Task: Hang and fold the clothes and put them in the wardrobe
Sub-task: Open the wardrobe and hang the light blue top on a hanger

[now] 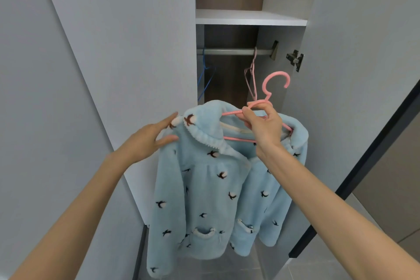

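A fluffy light-blue jacket with small bird patterns hangs on a pink plastic hanger in front of the open wardrobe. My right hand grips the hanger just below its hook. My left hand touches the jacket's left shoulder with straight fingers. The hanger's hook sits lower than the metal rail inside the wardrobe and to its right, apart from it.
A blue hanger and a thin pink hanger hang empty on the rail. A white shelf lies above the rail. The wardrobe's open door stands at the right, a closed grey panel at the left.
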Demonstrator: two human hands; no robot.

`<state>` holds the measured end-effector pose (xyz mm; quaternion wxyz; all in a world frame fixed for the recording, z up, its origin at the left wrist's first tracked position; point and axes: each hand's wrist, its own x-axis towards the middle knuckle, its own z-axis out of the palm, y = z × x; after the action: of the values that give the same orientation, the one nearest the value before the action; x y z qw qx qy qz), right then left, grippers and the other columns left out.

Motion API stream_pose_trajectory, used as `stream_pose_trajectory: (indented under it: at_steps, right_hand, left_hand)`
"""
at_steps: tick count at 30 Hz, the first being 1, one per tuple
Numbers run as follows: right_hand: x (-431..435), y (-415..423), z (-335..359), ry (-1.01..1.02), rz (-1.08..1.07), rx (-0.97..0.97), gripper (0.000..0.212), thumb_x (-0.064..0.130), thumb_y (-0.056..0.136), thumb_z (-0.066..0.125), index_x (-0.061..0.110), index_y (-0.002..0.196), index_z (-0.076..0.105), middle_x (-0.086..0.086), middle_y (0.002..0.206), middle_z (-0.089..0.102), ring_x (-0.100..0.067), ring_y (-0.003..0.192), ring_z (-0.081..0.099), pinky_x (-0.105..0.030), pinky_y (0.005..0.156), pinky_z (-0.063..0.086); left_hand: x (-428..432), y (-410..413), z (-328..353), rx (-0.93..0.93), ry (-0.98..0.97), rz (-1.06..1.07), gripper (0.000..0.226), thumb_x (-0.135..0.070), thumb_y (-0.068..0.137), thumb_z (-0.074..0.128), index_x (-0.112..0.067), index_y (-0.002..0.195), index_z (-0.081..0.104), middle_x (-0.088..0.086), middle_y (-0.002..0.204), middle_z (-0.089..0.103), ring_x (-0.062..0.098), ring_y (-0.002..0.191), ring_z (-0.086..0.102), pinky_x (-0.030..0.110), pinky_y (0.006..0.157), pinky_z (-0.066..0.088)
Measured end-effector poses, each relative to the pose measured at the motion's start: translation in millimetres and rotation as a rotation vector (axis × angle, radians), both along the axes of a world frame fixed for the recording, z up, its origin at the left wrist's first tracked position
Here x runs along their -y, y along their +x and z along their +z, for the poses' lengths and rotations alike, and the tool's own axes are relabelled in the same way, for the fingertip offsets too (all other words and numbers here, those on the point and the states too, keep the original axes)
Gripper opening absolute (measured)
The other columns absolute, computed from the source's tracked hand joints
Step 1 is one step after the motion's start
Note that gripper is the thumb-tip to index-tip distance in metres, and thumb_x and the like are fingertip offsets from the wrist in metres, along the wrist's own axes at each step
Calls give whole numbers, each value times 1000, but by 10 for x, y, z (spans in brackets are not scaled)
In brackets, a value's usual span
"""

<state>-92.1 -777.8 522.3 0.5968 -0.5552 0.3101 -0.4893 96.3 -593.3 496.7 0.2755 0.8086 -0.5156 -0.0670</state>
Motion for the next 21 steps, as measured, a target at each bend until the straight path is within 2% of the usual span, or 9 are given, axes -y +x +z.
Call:
stream_pose_trajectory:
  at_steps: [2,3,5,7,10,14,18,20,21]
  right_hand:
    - [-23,19,-25,-20,47,-25,9,4,84,68,3,92,63,-5,109,65,-19,77,72,-16,66,54]
    - [-41,26,-33,-34,91,-37,9,3,85,67,2,93,63,-6,111,64,-20,80,72,-17,67,54]
    - [-87,52,-39,-80,195,-62,7,3,88,62,0,95,62,-9,114,62,-19,81,72,-21,71,56]
    - [-128,67,-31,-151,295,-109,8,4,93,55,1,97,61,-10,116,59,-16,83,72,-27,78,56]
    - [-125,29,17,-271,378,-189,17,5,97,44,3,96,61,-4,118,58,-13,86,72,-28,80,52]
    - [-30,-100,138,-417,422,-258,25,2,98,40,1,106,63,-7,112,65,3,79,68,-11,68,47]
    - [142,-207,152,-602,159,-277,19,7,91,55,14,101,70,5,97,70,0,81,60,-19,70,46]
    - [254,-251,-9,-623,-108,-337,14,15,86,63,17,99,61,6,97,60,-7,87,48,-22,73,40]
    - [308,-263,-116,-607,-203,-400,25,19,82,66,16,103,54,5,102,52,-12,94,42,-24,78,37]
  left_hand:
    - [66,-116,148,-85,-83,-56,88,-55,75,55,-32,149,15,-17,137,32,1,128,31,23,107,26]
    - [127,-206,229,-51,-136,-74,91,-56,74,56,-28,150,16,-15,141,31,2,131,28,21,107,22]
    - [294,-376,366,210,-158,-148,77,-63,81,52,-24,145,34,-7,143,41,11,131,37,25,107,28]
    - [468,-448,391,474,-48,-193,51,-54,93,44,-25,133,51,-2,128,58,19,116,51,35,97,40]
    - [623,-512,386,480,109,-84,31,-36,100,37,-21,114,61,1,109,58,21,102,50,37,82,44]
    - [693,-607,311,389,-70,17,25,-29,101,34,-21,88,53,-4,87,58,18,88,49,31,66,37]
    - [719,-579,221,331,-267,133,24,-27,100,36,-20,86,55,2,77,59,22,78,51,35,64,37]
    - [695,-549,216,297,-302,148,25,-25,100,37,-22,83,55,2,75,59,20,75,50,33,63,35]
    - [683,-540,227,279,-313,148,25,-24,100,38,-24,81,54,1,73,58,19,73,49,32,62,34]
